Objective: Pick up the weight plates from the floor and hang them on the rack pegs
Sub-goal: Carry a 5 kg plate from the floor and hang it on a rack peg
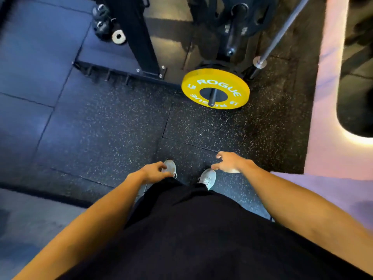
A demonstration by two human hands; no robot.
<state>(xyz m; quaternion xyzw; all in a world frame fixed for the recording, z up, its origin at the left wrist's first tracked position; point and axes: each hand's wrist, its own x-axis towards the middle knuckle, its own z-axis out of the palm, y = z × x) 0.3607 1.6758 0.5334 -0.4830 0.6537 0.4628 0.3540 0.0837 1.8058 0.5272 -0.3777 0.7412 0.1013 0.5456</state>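
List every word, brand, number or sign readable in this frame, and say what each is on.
"ROGUE": white letters on the upper face of the yellow weight plate, which sits on a rack peg.
"ROGUE": again on the plate's lower face, upside down.
Small white marks at the plate's left and lower right, probably its weight: too blurred to read.
Black plates higher on the rack: no readable text.

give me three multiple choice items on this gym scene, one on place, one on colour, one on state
1. Where is the round yellow weight plate?
A. on a black rack peg
B. flat on the speckled rubber floor
C. in a hand

2. What colour is the plate's lettering?
A. black
B. white
C. red

3. What are the left hand and right hand doing?
A. both gripping plates
B. one holding a bar
C. both holding nothing

Answers: 1 A, the peg passes through its hole; 2 B, white letters on yellow; 3 C, loosely curled fingers hold nothing.
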